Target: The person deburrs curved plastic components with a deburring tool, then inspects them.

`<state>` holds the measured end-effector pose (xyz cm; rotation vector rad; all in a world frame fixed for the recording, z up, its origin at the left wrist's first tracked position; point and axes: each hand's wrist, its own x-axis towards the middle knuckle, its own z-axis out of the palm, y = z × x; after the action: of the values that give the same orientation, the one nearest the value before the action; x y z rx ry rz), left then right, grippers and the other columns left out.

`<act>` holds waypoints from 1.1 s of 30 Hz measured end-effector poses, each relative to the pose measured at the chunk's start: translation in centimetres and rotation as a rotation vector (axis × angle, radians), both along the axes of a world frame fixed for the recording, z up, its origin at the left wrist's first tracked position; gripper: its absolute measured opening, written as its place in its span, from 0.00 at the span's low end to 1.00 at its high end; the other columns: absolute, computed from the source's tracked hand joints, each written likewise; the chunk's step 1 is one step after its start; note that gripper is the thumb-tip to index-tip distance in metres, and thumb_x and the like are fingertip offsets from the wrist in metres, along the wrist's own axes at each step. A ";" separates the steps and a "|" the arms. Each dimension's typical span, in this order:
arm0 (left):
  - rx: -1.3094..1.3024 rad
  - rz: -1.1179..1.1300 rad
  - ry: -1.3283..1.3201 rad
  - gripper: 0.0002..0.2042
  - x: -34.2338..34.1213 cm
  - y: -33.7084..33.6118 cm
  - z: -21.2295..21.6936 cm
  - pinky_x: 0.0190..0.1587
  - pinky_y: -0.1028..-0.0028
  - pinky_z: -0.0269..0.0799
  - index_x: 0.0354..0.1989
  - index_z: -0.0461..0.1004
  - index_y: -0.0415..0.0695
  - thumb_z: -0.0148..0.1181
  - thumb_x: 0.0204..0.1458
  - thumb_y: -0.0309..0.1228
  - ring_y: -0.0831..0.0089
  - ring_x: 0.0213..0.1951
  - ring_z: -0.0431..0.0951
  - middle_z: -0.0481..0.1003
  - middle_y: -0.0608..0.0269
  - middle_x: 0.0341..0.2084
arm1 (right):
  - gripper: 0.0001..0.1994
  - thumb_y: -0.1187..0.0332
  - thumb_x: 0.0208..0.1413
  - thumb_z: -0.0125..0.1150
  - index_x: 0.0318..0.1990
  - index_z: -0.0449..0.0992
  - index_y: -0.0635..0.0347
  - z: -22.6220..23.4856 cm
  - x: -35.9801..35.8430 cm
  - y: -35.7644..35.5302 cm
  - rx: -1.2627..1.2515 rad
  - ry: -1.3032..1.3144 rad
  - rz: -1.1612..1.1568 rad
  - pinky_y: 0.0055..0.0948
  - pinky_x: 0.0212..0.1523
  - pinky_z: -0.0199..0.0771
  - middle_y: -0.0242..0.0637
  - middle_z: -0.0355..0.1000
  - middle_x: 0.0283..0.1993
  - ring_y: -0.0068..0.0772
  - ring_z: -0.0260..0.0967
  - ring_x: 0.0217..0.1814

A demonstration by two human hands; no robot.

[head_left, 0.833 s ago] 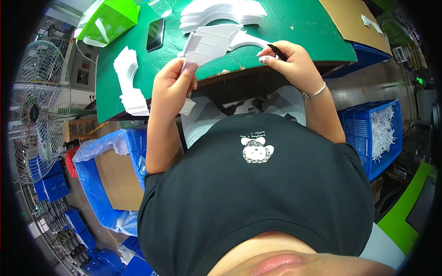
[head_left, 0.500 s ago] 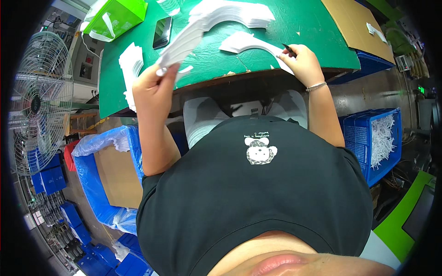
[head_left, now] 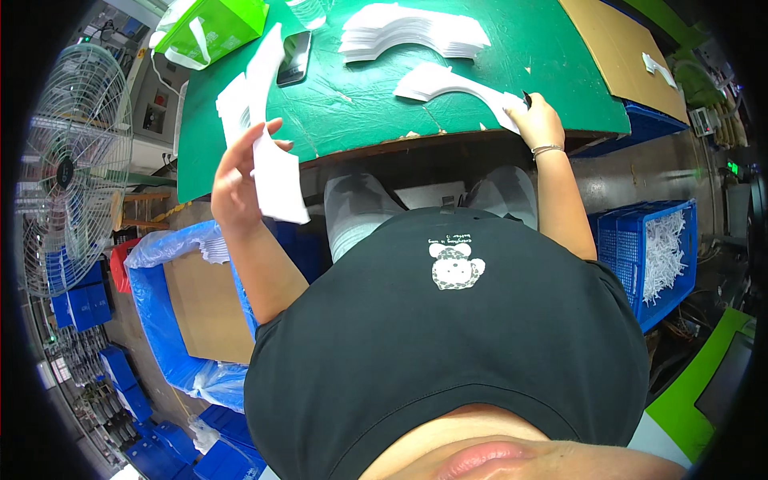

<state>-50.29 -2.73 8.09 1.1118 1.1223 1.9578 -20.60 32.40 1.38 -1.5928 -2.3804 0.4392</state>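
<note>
My left hand [head_left: 234, 178] holds a stack of white curved paper sheets [head_left: 270, 140] upright, off the left front edge of the green table [head_left: 360, 104]. My right hand [head_left: 538, 120] rests at the table's front edge and pinches the end of a white curved paper piece [head_left: 448, 82] lying on the green top. A larger pile of white curved sheets [head_left: 412, 34] lies farther back on the table. A small stack of white sheets [head_left: 229, 102] lies near the table's left edge, just behind the held stack.
A black phone [head_left: 294, 58] and a green box [head_left: 216, 26] sit at the table's far left. A brown cardboard sheet [head_left: 620, 52] covers the right end. A blue crate of white scraps [head_left: 660, 256] stands at right, a blue-lined carton [head_left: 192, 312] and a fan [head_left: 68, 168] at left.
My left hand has carried the white stack from the table's middle out to the left and lower. My right hand has stayed at the front edge on the curved piece.
</note>
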 end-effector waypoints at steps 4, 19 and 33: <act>-0.431 0.549 0.248 0.15 -2.8 -1.2 0.2 0.39 0.75 0.69 0.41 0.73 0.35 0.53 0.55 0.36 0.73 0.36 0.74 0.76 0.52 0.39 | 0.27 0.50 0.45 0.64 0.47 0.75 0.64 0.5 -0.5 0.0 0.032 -0.028 -0.040 0.43 0.47 0.72 0.52 0.75 0.45 0.50 0.73 0.49; -0.920 0.966 1.113 0.17 -8.1 0.3 -3.8 0.53 0.62 0.67 0.47 0.72 0.39 0.59 0.50 0.34 0.52 0.50 0.73 0.74 0.49 0.47 | 0.14 0.66 0.56 0.63 0.44 0.75 0.67 2.1 1.9 2.2 -0.591 1.021 0.304 0.21 0.36 0.73 0.32 0.75 0.36 0.18 0.72 0.34; -0.566 0.295 0.618 0.31 2.8 4.6 -0.3 0.63 0.66 0.56 0.60 0.64 0.35 0.64 0.50 0.39 0.58 0.60 0.66 0.70 0.49 0.55 | 0.07 0.69 0.58 0.61 0.35 0.75 0.64 4.7 2.5 -1.9 -0.535 0.986 0.509 0.17 0.33 0.66 0.26 0.72 0.31 0.12 0.65 0.31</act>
<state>-47.53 1.87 7.78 1.3028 2.1075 1.3447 -18.06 30.48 6.03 -0.5611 -1.8599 1.6126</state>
